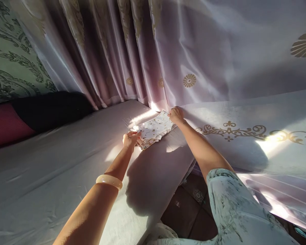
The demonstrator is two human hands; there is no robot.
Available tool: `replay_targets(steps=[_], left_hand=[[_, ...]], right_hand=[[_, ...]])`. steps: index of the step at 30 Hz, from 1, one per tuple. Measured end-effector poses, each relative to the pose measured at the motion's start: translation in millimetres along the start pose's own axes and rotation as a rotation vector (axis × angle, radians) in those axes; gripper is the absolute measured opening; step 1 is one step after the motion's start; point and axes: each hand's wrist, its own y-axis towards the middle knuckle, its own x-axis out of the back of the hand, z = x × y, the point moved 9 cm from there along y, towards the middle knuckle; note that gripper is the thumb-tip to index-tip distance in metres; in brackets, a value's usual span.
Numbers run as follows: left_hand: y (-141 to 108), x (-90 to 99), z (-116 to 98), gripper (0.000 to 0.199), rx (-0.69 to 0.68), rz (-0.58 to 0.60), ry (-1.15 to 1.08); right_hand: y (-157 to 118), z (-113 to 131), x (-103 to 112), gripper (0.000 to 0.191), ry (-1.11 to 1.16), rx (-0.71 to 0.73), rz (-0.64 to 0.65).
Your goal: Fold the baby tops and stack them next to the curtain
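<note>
A white piece of cloth [155, 126] with a small scattered print lies spread on top of a stack of similar folded cloths [146, 143] near the far corner of the bed. My left hand [131, 139] is closed on the left end of the top cloth, thumb toward the stack, and a pale bangle circles that forearm. At the far right end, my right hand [176, 115] pinches the other corner of this cloth. Its fingertips are partly hidden, and the garment type cannot be made out.
The bed's grey sheet [66, 163] stretches left, with a black and red cushion-like backrest [51, 109] along the wall. Shiny curtains [209, 61] hang right behind the stack. Dark floor tiles [186, 207] show below the bed's right edge.
</note>
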Motion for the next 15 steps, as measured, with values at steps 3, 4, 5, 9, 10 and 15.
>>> replay_targets(steps=[3,4,5,9,10,15], left_hand=[[-3,-3.0,6,0.031,0.027,0.032,0.008],[-3,-2.2,6,0.032,0.025,0.029,0.029],[-3,-0.7,7,0.034,0.020,0.020,0.057],[-4,5.0,7,0.036,-0.022,-0.013,0.144],[-4,5.0,6,0.035,-0.038,-0.010,0.154],[-9,7.6,-1,0.030,-0.105,0.021,0.185]], right_hand=[[-5,2,-5,0.027,0.020,0.003,-0.035],[-7,2,-6,0.027,0.024,0.008,-0.045],[-9,3,-8,0.026,0.027,0.015,-0.053],[-16,4,-17,0.025,0.046,0.019,-0.042],[-17,3,-20,0.025,0.048,0.011,-0.030],[-18,8,-20,0.030,-0.001,0.005,-0.038]])
